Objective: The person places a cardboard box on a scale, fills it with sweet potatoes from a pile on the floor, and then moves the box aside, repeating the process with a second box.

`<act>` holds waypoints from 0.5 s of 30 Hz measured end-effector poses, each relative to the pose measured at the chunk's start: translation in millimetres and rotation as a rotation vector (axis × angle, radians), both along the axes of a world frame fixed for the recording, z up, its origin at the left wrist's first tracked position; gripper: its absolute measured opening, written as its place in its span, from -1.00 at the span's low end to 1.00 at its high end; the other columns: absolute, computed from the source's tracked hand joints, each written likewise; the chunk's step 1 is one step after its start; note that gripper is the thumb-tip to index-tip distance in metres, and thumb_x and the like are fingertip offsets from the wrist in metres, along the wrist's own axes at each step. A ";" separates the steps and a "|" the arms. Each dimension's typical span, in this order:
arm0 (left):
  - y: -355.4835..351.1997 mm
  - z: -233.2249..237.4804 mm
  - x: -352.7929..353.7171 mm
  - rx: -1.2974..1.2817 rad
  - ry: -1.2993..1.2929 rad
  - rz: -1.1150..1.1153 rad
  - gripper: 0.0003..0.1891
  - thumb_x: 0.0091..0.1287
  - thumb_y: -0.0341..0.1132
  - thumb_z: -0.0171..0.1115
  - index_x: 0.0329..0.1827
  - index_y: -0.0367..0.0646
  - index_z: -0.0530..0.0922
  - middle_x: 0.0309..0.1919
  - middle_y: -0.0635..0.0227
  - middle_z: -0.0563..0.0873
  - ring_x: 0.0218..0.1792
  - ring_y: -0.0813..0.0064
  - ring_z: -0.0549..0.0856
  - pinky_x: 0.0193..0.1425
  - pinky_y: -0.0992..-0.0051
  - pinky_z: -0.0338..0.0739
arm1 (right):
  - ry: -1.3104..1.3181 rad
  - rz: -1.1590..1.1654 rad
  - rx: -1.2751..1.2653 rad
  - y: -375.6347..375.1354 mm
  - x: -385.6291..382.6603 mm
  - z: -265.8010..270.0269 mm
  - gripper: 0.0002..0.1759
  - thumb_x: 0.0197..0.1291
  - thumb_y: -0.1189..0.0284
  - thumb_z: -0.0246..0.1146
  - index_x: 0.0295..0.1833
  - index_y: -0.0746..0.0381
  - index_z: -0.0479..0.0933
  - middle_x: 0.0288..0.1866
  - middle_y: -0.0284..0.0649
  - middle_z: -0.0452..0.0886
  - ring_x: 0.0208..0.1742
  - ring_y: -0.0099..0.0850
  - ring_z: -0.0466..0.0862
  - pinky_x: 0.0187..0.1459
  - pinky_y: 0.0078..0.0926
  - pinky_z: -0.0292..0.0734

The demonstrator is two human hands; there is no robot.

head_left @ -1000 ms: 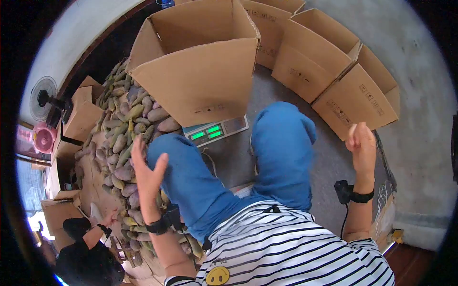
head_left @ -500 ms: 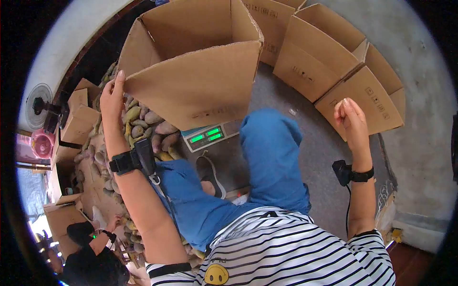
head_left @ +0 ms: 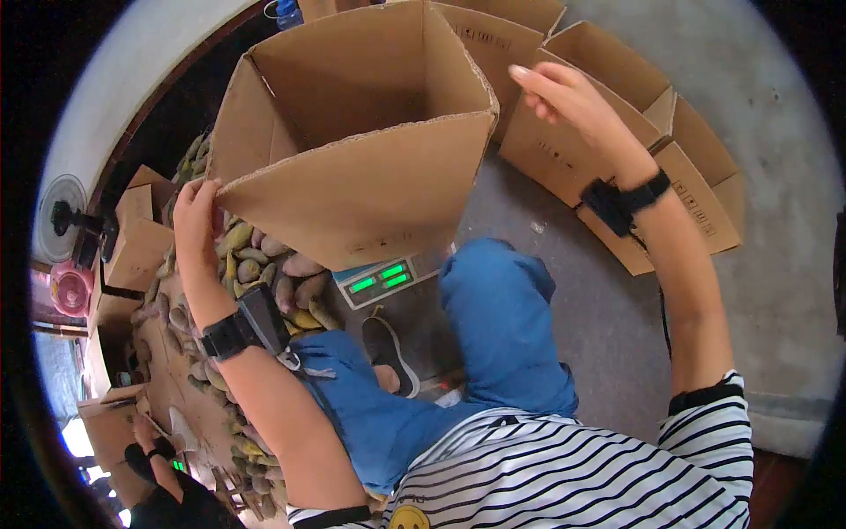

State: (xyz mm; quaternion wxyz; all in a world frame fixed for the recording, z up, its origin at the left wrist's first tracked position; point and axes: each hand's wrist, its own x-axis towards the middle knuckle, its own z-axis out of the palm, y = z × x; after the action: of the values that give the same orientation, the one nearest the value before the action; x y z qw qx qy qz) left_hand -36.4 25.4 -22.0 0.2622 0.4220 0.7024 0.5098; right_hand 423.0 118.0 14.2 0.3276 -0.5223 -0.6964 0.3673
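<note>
A large open-topped cardboard box [head_left: 352,189] stands on a digital scale [head_left: 381,279] with lit green readouts. At the box's near left corner, my left hand [head_left: 196,207] grips the rim, fingers wrapped over the edge. My right hand [head_left: 568,97] is raised just right of the box, apart from its rim. Its fingers are curled together, with one pointing toward the box, and nothing shows in them. Inside the box I see only bare cardboard walls; its bottom is hidden.
More open cardboard boxes [head_left: 564,145] line the right wall. Sweet-potato-like roots [head_left: 304,286] are heaped left of the scale. Further left are a fan [head_left: 66,216], a pink basin [head_left: 70,289] and another person [head_left: 176,494] in black. A blue bottle [head_left: 286,13] stands behind the box.
My right hand has moved up and left, from beside the right-hand boxes to near the box on the scale. My left hand stays on its corner. The view has tilted slightly.
</note>
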 end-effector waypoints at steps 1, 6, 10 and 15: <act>-0.1 1.5 1.3 -0.017 0.003 0.005 -0.70 0.18 -0.13 0.24 -0.12 -0.10 0.58 -0.54 0.55 0.46 -0.59 0.70 0.38 -0.56 0.65 0.14 | -0.067 -0.011 0.008 13.8 -10.4 0.9 -0.50 0.19 -0.11 0.19 -0.37 0.15 0.46 -0.49 -0.45 0.43 -0.46 -0.67 0.40 -0.46 -0.67 0.27; 0.6 10.8 4.3 -0.093 -0.001 0.003 -0.73 0.18 -0.15 0.22 -0.13 -0.07 0.57 -0.57 0.56 0.44 -0.61 0.70 0.37 -0.56 0.64 0.14 | -0.437 0.075 0.015 75.1 -50.5 5.0 -0.37 0.05 -0.19 0.19 -0.48 0.25 0.51 -0.62 -0.29 0.46 -0.59 -0.50 0.46 -0.56 -0.54 0.29; 7.9 7.1 -10.0 -0.121 -0.021 -0.061 -0.75 0.18 -0.14 0.21 -0.18 -0.06 0.58 -0.55 0.55 0.46 -0.62 0.70 0.37 -0.57 0.63 0.14 | -0.606 0.156 -0.092 105.1 -65.2 -2.7 -0.54 0.07 0.05 0.19 -0.51 0.28 0.46 -0.65 -0.27 0.43 -0.69 -0.48 0.37 -0.67 -0.46 0.20; 17.8 2.6 -1.1 -0.009 0.112 0.008 -0.68 0.22 -0.21 0.21 -0.03 -0.18 0.57 -0.61 0.57 0.46 -0.67 0.74 0.31 -0.62 0.63 0.07 | -0.677 0.738 1.048 153.8 -32.1 -45.4 -0.66 0.13 0.21 0.10 -0.36 0.30 0.55 -0.43 -0.02 0.61 -0.34 -0.06 0.59 -0.29 -0.17 0.51</act>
State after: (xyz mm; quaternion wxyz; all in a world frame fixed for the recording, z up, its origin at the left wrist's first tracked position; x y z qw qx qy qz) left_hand -37.6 43.2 -19.5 0.2223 0.4459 0.7200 0.4831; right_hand 390.9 271.8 -31.2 0.1560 -0.1125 -0.9752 -0.1098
